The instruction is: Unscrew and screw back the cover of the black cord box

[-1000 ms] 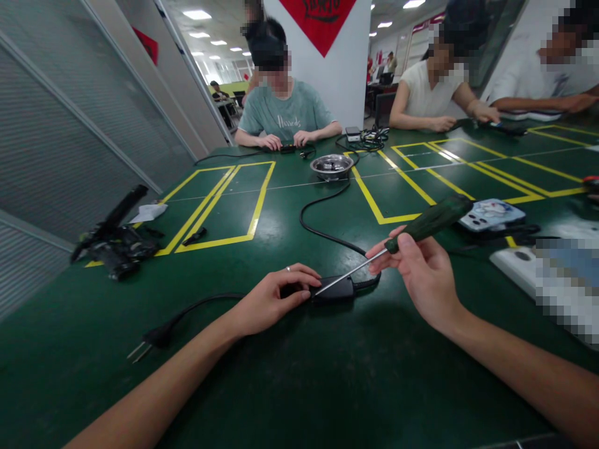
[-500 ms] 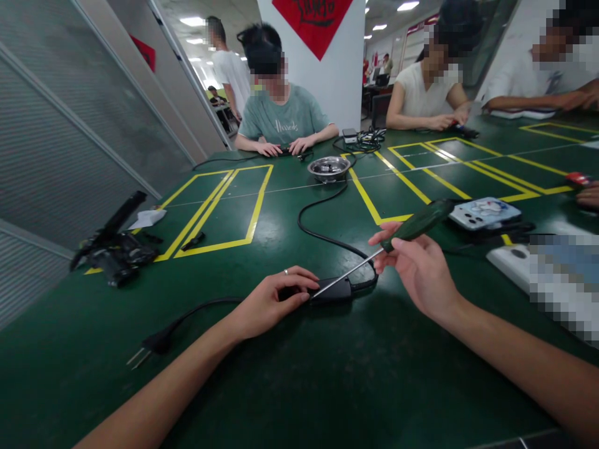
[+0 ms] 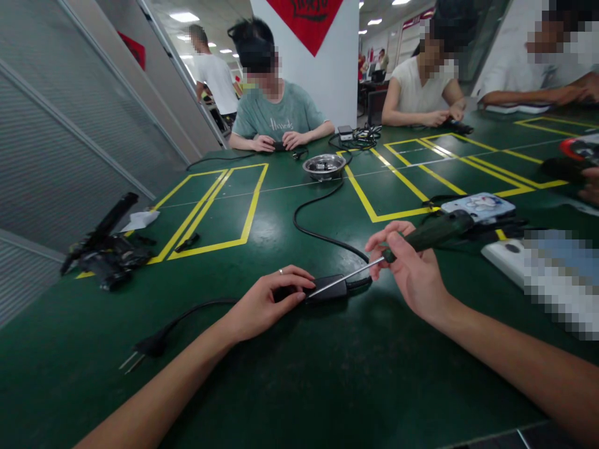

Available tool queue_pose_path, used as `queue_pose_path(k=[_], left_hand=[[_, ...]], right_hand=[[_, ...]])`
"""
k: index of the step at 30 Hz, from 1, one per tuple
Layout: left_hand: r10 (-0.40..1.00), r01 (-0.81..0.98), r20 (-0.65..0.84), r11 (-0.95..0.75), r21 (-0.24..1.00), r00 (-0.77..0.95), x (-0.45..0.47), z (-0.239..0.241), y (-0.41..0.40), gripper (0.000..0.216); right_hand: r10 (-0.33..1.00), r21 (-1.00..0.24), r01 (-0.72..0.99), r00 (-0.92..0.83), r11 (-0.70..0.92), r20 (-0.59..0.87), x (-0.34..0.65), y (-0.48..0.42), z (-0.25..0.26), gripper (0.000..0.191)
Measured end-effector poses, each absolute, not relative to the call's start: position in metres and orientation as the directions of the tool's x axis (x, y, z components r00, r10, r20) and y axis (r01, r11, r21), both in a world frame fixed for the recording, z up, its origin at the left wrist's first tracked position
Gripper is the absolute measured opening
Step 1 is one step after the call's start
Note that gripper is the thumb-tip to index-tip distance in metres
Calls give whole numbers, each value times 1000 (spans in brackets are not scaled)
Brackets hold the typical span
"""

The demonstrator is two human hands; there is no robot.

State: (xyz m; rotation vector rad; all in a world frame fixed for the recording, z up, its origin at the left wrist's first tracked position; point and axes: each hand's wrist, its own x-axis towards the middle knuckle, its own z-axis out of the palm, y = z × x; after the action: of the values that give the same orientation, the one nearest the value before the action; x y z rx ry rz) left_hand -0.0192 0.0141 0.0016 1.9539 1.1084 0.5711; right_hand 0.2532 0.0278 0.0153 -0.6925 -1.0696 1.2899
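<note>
A black power adapter (image 3: 331, 288) lies on the green table, with my left hand (image 3: 269, 302) closed over its left end, thumb on the near side and fingers on the far side. In my right hand (image 3: 412, 274) is a screwdriver (image 3: 433, 236) with a dark green handle, held at a low slant. Its thin metal shaft points left and down, and the tip meets the adapter's near edge beside my left thumb. A power cord runs left from the adapter to a two-pin plug (image 3: 150, 347). From the right end another black cable (image 3: 311, 232) curves away.
A steel bowl (image 3: 324, 166) holding small parts stands farther back. Black gear with straps (image 3: 110, 252) lies at left. A phone (image 3: 478, 207) and a white power strip (image 3: 503, 257) are at right. Yellow tape (image 3: 246, 224) marks the table. Several co-workers sit opposite.
The screwdriver handle has dropped lower, so the shaft lies flatter, with its tip still at the adapter's edge. The whole view has shifted slightly. My left hand keeps its hold.
</note>
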Motion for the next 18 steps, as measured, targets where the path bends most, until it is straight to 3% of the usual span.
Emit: queue_pose_path(k=[5, 10, 14, 18], left_hand=[[857, 509, 1, -307, 804, 515, -18, 3, 13, 22], [856, 527, 15, -332, 782, 517, -17, 3, 10, 20], [888, 655, 123, -414, 632, 443, -4, 6, 3, 25], [821, 717, 153, -559, 418, 550, 18, 3, -4, 51]], right_hand=[[965, -876, -459, -125, 151, 232, 249, 24, 20, 20], [969, -919, -312, 139, 240, 206, 259, 40, 32, 20], [937, -964, -53, 255, 259, 238, 278, 62, 30, 31], [962, -908, 393, 162, 144, 222, 287, 78, 10, 41]])
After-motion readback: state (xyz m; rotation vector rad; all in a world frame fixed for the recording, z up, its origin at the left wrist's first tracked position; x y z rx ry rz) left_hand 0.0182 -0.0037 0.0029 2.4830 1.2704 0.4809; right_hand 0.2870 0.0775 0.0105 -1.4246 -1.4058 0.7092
